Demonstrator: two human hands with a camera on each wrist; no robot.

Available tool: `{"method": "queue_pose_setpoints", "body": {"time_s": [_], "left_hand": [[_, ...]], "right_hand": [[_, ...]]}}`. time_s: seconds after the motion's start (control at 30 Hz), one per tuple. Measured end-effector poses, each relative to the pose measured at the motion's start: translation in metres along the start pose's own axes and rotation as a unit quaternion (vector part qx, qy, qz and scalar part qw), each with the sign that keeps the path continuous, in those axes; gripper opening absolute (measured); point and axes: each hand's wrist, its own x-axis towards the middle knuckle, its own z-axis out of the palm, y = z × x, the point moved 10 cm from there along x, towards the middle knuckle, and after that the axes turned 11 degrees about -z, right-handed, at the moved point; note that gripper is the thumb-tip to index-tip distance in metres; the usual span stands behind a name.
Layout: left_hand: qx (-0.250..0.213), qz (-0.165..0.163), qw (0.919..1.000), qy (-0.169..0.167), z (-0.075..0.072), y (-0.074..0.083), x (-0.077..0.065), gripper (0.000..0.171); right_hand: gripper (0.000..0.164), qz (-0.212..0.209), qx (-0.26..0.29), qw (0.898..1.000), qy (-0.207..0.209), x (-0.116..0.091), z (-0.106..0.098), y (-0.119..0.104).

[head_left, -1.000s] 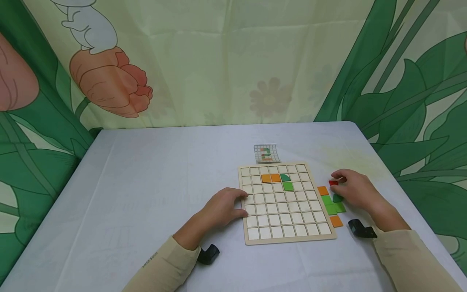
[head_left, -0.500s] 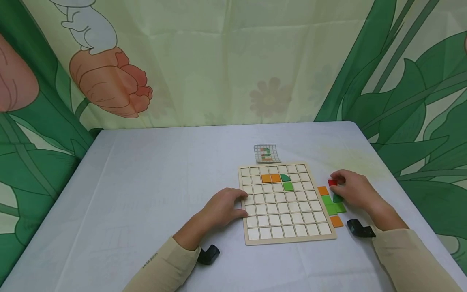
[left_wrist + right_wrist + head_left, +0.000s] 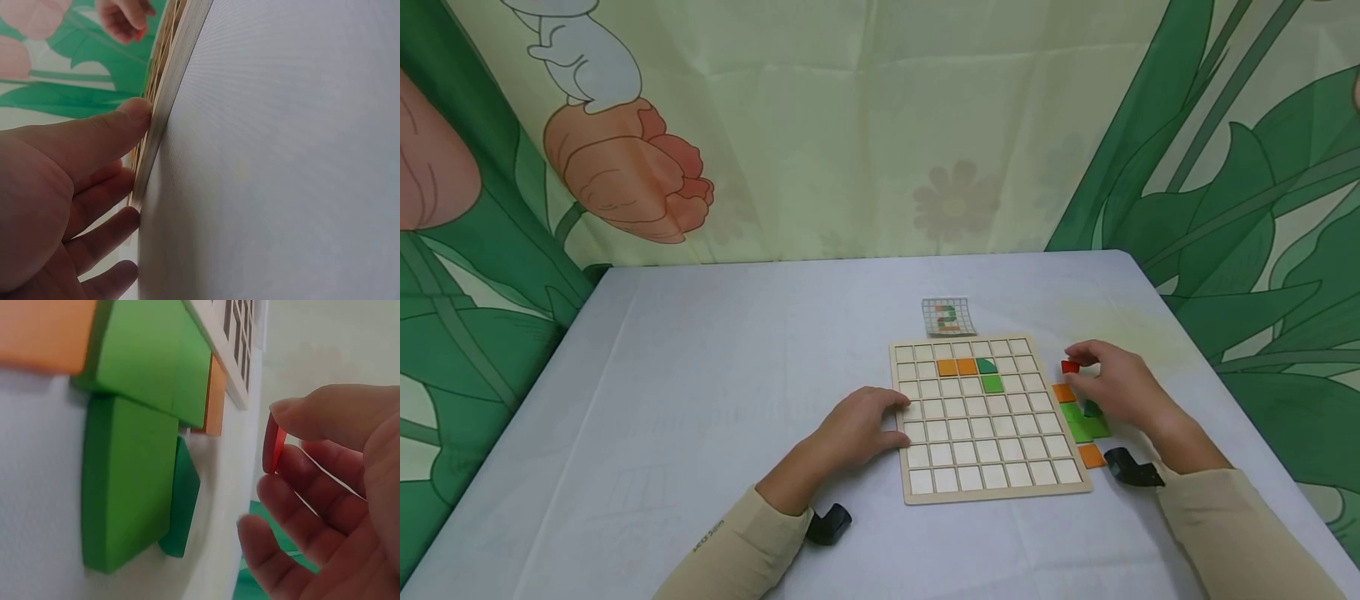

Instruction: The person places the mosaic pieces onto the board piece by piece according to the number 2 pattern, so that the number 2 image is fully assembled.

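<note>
My right hand pinches a small red tile between thumb and fingers, lifted off the table just right of the grid board. In the right wrist view the red tile is seen nearly edge-on. The wooden grid board has two orange tiles, a dark green quarter-round tile and a light green square tile in its upper cells. My left hand touches the board's left edge with thumb and fingertips, the fingers fairly straight in the left wrist view.
Along the board's right side lie loose light green tiles, an orange tile, another orange tile and a dark green tile. A small pattern card lies behind the board. A printed curtain hangs behind the table.
My right hand has lifted the red tile and carried it slightly left and away from me, toward the board. My left hand stays at the board's edge.
</note>
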Motion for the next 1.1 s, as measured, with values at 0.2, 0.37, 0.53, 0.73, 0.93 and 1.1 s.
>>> {"method": "queue_pose_setpoints", "body": {"time_s": [0.2,0.37,0.53,0.73,0.93,1.1], "left_hand": [[0.002,-0.005,1.0,0.0,0.0,0.0,0.0,0.047],[0.003,-0.006,1.0,0.0,0.001,0.0,0.0,0.048],[0.005,-0.002,1.0,0.003,0.0,0.0,0.0,0.048],[0.0,-0.003,1.0,0.004,0.0,0.0,0.0,0.047],[0.004,-0.007,1.0,0.003,0.0,0.0,0.001,0.048],[0.005,-0.007,1.0,0.004,0.0,0.0,0.001,0.048]], "right_hand": [[0.045,-0.025,0.006,1.0,-0.001,0.0,0.006,-0.012],[0.044,-0.034,0.006,0.999,-0.003,0.0,0.012,-0.022],[0.043,-0.043,0.005,0.999,-0.011,0.002,0.019,-0.029],[0.042,-0.043,0.007,0.999,-0.022,0.003,0.024,-0.036],[0.038,-0.054,0.006,0.998,-0.02,0.002,0.027,-0.046],[0.033,-0.068,-0.001,0.998,-0.013,0.002,0.03,-0.055]]}}
